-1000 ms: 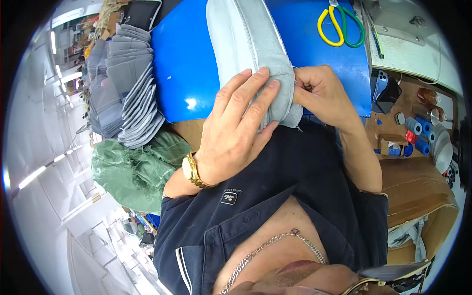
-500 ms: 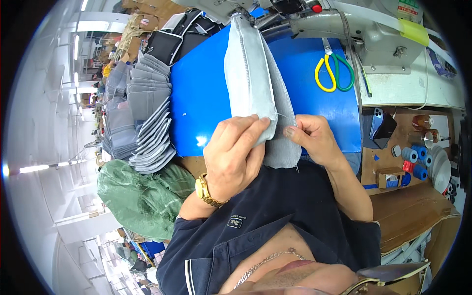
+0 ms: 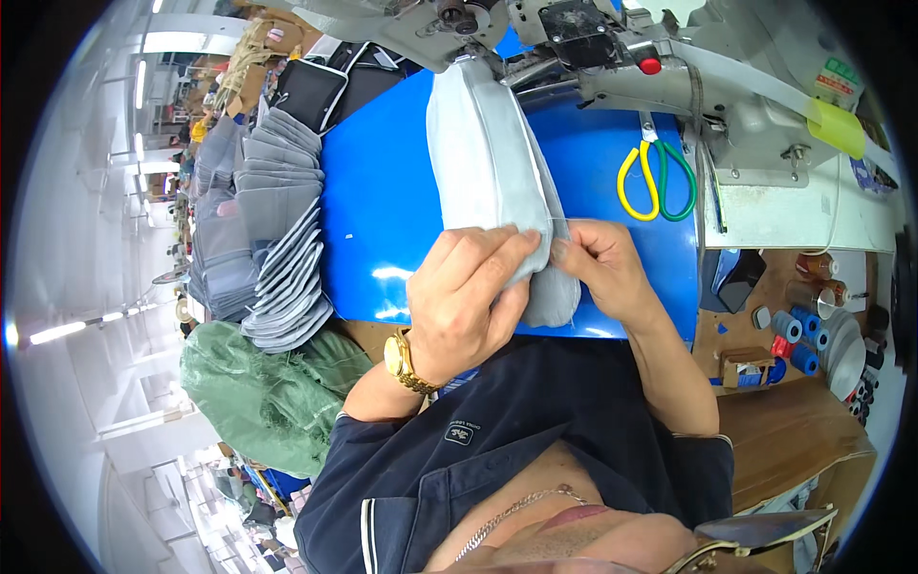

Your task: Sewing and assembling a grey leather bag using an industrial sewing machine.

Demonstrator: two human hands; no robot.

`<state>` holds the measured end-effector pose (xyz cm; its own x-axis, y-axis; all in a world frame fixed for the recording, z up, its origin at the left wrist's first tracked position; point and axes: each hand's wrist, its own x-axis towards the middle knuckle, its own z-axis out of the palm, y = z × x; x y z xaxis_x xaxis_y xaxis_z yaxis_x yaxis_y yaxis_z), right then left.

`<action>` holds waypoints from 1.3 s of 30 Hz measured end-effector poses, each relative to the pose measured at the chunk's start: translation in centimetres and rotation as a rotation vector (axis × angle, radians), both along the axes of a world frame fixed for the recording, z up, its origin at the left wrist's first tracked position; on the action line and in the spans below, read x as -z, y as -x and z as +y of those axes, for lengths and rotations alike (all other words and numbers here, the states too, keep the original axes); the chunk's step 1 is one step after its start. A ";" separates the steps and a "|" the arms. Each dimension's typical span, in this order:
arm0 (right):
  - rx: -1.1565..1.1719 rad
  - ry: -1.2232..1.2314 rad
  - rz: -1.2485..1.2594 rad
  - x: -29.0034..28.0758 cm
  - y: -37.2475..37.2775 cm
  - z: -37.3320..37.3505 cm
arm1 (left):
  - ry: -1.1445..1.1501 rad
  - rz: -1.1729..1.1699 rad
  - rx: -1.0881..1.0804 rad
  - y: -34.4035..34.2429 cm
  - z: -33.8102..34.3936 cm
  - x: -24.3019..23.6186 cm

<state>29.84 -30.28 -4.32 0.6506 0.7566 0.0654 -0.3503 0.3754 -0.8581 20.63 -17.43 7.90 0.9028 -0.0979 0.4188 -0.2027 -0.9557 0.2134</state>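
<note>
A long grey fabric piece [image 3: 486,158] is folded into layers, its far end under the sewing machine head [image 3: 464,24]. It runs toward me over the blue work surface [image 3: 378,210]. My left hand [image 3: 469,292], with a gold watch at the wrist, grips its near end, thumb and fingers closed over the top layer. Close by on the right, my right hand [image 3: 612,273] pinches the edge of the fabric with thumb and forefinger. A fine loose thread shows between the hands. The exact grip under the fingertips is hidden.
Scissors [image 3: 656,177] with yellow and green handles lie right of the fabric. Stacked grey fabric pieces [image 3: 277,191] stand at the left, above a green sack [image 3: 258,392]. Thread spools [image 3: 803,340] and a cardboard box [image 3: 794,430] are at the right.
The view has shifted, showing more of the sewing machine. My right hand has come nearer my left at the fabric's near end. Both hands keep their closed grip.
</note>
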 end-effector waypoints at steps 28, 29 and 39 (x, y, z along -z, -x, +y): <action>0.366 0.351 -0.245 -3.8 -7.0 7.0 | -0.209 -0.168 0.040 -9.9 9.7 2.4; 0.369 0.302 -0.184 -4.3 -6.3 6.3 | -0.192 -0.232 0.042 -8.9 9.3 2.3; 0.215 0.037 0.043 -2.0 -1.6 9.1 | 0.331 -0.140 -0.327 0.5 5.1 8.5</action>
